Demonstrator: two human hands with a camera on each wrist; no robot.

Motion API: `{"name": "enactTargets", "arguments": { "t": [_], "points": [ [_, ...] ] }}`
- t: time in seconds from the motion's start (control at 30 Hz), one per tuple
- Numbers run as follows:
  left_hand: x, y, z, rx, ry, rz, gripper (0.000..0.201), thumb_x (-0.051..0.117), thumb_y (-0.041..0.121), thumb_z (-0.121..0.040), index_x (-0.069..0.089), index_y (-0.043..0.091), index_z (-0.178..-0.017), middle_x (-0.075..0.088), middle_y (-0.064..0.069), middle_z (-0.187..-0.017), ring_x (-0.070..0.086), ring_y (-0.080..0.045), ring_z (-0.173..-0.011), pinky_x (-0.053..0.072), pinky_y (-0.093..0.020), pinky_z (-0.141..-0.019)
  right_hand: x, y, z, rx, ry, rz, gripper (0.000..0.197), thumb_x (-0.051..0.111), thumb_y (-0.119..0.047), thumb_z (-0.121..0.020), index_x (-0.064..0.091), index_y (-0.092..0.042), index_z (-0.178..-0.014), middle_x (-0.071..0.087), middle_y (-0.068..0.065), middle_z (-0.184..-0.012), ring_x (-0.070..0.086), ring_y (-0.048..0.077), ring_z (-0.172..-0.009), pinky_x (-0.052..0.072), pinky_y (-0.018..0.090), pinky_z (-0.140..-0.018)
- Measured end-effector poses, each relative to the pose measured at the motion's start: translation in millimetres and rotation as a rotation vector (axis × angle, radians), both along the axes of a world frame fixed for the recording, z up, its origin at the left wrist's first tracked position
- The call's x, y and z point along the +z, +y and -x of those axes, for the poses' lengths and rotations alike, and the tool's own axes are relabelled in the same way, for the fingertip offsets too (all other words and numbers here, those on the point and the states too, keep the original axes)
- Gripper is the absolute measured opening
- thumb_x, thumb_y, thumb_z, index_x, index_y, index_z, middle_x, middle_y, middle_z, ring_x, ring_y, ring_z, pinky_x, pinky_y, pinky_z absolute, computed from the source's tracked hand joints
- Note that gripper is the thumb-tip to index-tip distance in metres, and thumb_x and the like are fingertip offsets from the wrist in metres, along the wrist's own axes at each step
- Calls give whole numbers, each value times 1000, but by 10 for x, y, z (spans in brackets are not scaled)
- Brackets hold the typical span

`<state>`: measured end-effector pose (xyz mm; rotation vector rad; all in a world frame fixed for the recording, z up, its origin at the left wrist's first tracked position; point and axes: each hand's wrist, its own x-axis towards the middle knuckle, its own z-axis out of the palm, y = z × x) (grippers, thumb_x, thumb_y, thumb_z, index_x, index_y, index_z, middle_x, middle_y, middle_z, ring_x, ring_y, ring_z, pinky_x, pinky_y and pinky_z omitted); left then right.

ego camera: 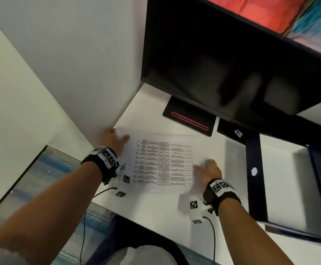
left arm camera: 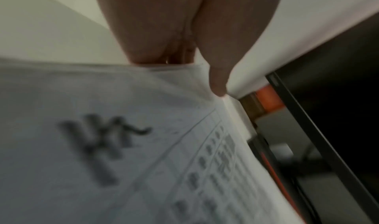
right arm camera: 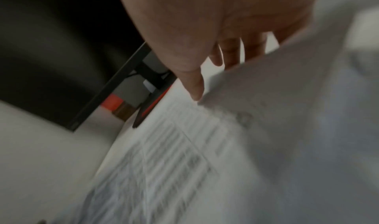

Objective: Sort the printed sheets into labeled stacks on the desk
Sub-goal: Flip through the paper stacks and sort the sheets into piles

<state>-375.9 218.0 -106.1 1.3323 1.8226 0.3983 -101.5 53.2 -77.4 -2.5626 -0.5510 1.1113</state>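
Note:
A printed sheet (ego camera: 161, 163) with a table of small text lies low over the white desk (ego camera: 155, 211), with a handwritten mark (ego camera: 123, 166) near its left edge. My left hand (ego camera: 117, 136) pinches the sheet's far left corner. In the left wrist view the thumb (left arm camera: 219, 88) lies on top of the sheet (left arm camera: 143, 162) and the fingers go under its edge. My right hand (ego camera: 206, 167) pinches the sheet's right edge. In the right wrist view its thumb (right arm camera: 195, 93) is on the paper (right arm camera: 266, 130) and the fingers pass behind it. Whether the sheet's middle touches the desk is unclear.
A black monitor (ego camera: 232, 64) hangs over the desk's far side, its stand base (ego camera: 190, 119) just beyond the sheet. A dark blue tray (ego camera: 255, 178) holding white paper sits to the right. A white wall (ego camera: 69, 64) closes the left side. A dark chair (ego camera: 136, 236) is below the front edge.

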Motion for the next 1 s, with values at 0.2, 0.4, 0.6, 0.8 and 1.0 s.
{"name": "enactTargets", "arguments": {
  "t": [0.2,0.4,0.6,0.8,1.0],
  "points": [
    [-138,-333,42,-12,15,123,59,65,25,-87,44,0,-135,60,-21,-128,61,-38,-109,51,-42,-90,-146,10,89,-27,3,28,63,62,-41,-75,51,-14,-131,60,8,-128,62,32,-108,53,40,-92],
    [61,-316,178,-113,38,217,40,68,34,-85,65,3,-111,69,-14,-102,63,-28,-83,48,-31,-72,-113,104,33,-86,53,14,76,68,-36,-86,33,-7,-146,45,14,-146,48,35,-130,42,38,-101],
    [299,-458,188,-78,-296,-87,24,66,17,-88,66,12,-112,74,-6,-102,71,-26,-92,57,-42,-84,-122,139,-4,-101,178,-104,73,84,-42,-69,55,-11,-127,63,6,-128,61,31,-114,48,41,-101],
    [767,-439,358,-97,-587,-170,27,66,14,-91,67,18,-118,75,1,-110,72,-18,-101,56,-44,-91,155,153,-108,-243,400,-539,74,89,-18,-68,49,-14,-131,71,2,-113,70,21,-100,50,44,-100],
    [1241,-420,57,16,-600,-506,23,61,7,-94,60,18,-115,67,17,-103,66,10,-92,51,-6,-66,794,239,62,-190,228,-954,24,77,-7,-81,72,-20,-102,77,-4,-98,74,13,-92,59,32,-84]
  ]
}}
